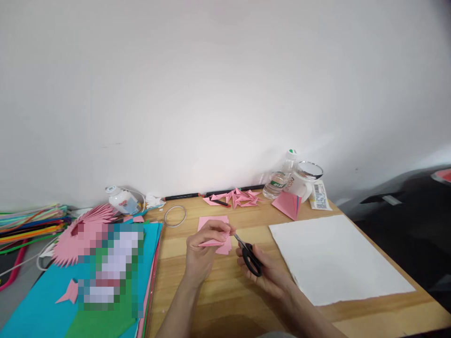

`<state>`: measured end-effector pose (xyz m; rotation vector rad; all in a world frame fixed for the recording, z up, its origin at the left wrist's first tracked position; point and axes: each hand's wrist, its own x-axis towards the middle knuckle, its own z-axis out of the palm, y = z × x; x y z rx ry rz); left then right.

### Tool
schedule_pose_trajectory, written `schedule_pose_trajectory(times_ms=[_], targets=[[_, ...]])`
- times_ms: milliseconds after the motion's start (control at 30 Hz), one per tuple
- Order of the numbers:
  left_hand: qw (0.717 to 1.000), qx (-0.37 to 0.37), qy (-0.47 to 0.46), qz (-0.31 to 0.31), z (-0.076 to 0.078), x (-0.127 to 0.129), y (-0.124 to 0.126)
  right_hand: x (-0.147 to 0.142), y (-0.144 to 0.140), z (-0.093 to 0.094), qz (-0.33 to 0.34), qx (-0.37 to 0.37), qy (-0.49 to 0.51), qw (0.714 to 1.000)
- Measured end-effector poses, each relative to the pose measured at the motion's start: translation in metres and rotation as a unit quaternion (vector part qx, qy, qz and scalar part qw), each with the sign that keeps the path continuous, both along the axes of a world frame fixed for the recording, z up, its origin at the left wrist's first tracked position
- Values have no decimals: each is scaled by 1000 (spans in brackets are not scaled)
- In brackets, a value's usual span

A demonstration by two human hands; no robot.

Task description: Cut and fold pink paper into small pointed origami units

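Note:
My left hand [207,239] pinches a folded piece of pink paper [214,241] between thumb and fingers, above the table. In my right hand [264,267] is a pair of scissors [251,258] with black handles. Its blades point up and left, with the tip close to the left fingertips; whether it touches the paper I cannot tell. Beneath my left hand lie flat sheets of pink paper [223,249]. Farther back, several folded pink paper pieces [243,198] lie in a heap near the wall.
On the left, a pink pleated paper ring [84,234] rests by blue and green paper sheets [42,291]. A white board [338,263] lies on the right. A water bottle [280,178], a white mug [301,185] and a white bottle [123,201] stand along the wall.

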<state>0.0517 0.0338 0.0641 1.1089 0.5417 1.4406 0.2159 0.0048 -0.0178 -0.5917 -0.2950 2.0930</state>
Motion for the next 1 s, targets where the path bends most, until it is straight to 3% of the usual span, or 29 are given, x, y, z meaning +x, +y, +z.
schedule_pose_trajectory(times_ms=[133,300,567,733,900,933,1000], targets=[[1000,23,20,-1,2,-2,-1,3,3,9,20,-11,58,998],[998,38,39,23,2,-2,-1,1,6,20,13,4,54,998],[994,-83,0,68,6,3,-4,9,8,49,12,102,-6,995],[991,-99,6,85,9,4,-6,16,12,74,-7,152,-47,987],[992,-75,20,95,10,5,-6,18,8,84,-39,291,-200,935],[993,-71,27,95,10,4,-6,17,8,85,-44,328,-244,912],[993,-65,41,91,8,4,-6,17,7,86,-57,410,-356,838]])
